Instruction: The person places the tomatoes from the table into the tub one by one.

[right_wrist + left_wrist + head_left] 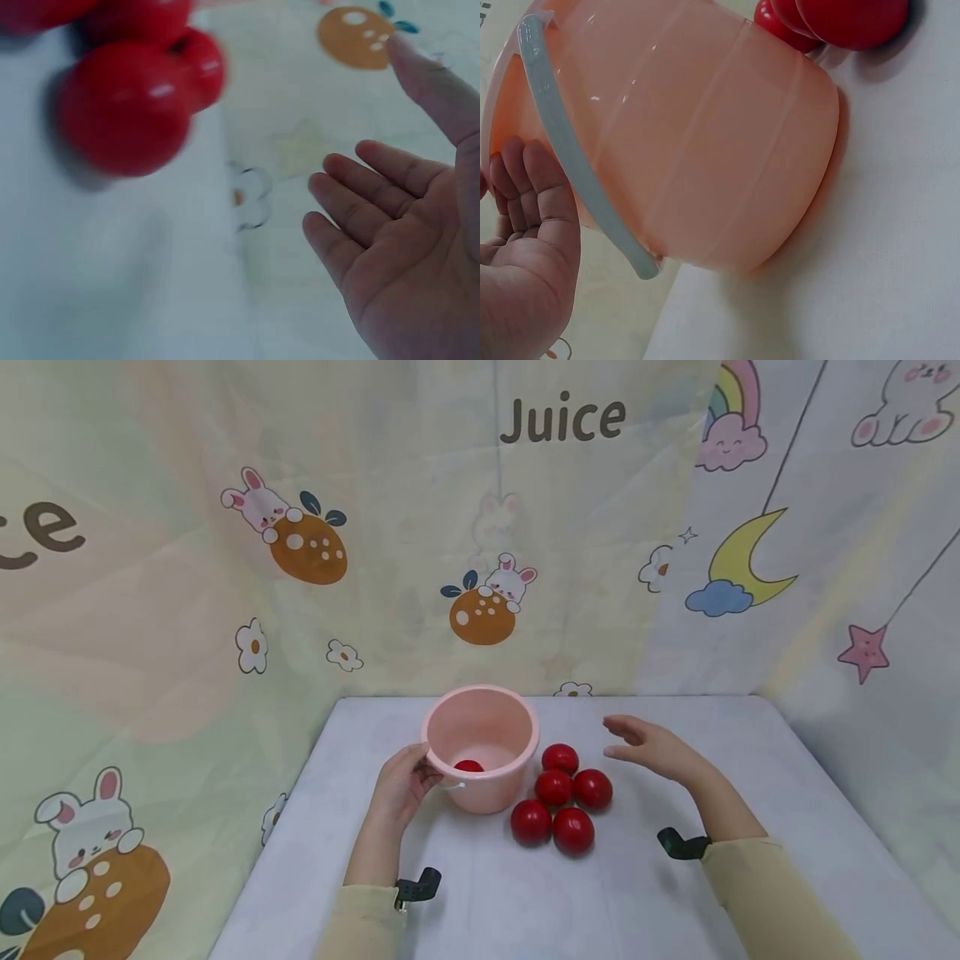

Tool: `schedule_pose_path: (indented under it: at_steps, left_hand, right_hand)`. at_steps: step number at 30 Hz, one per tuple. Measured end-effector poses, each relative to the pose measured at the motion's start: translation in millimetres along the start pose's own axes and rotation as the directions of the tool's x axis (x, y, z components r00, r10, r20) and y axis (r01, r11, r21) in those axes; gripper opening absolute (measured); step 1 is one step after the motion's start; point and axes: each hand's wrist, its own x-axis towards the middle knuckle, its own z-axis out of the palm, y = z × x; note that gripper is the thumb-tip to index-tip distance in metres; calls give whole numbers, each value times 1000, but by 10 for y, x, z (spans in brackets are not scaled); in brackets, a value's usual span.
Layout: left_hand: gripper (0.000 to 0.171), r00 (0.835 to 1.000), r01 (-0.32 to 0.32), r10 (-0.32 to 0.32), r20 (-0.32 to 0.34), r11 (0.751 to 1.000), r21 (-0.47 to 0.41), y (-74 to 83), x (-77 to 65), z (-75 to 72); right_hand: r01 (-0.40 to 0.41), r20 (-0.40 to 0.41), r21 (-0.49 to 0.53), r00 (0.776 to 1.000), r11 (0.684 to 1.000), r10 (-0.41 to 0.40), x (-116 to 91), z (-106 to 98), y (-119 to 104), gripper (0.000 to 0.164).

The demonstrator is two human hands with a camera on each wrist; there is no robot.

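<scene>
A pink bucket (480,727) with a pale handle (585,157) stands upright on the table. My left hand (403,785) grips its rim at the left side; in the left wrist view the fingers (536,176) curl at the rim beside the handle. One shiny red ball (469,766) shows inside the bucket. Several more red balls (573,832) lie grouped just right of it, touching or close together. My right hand (652,747) hovers right of this group, fingers extended and holding nothing. The right wrist view shows its bare palm (420,262) apart from the balls.
The white table (480,902) reaches back to a printed cloth (405,527) that hangs behind and at both sides. A dark band (420,887) sits on the left wrist and another dark band (682,844) on the right.
</scene>
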Motion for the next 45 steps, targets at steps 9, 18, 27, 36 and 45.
schedule_pose_path:
  at_steps: [9,18,27,36,45]
  left_hand:
    - [47,1000,-3,3,-2,1000,5,-2,-39,-12]
    - [47,1000,-6,6,1,1000,0,-11,-34,-11]
    - [47,1000,-6,6,-1,1000,-5,-16,-18,2]
    - [47,1000,-17,17,11,1000,-1,-14,-21,7]
    - [48,1000,-19,19,9,1000,4,-21,-27,12]
  right_hand:
    - [-67,4,87,998,994,66,-36,413,598,87]
    - [-71,-9,116,997,991,72,-50,516,721,88]
    - [-78,-20,115,997,990,81,-50,574,790,88]
    - [-80,-26,112,996,991,84,-27,633,781,89]
    - [-54,-34,78,998,995,57,-7,651,846,88]
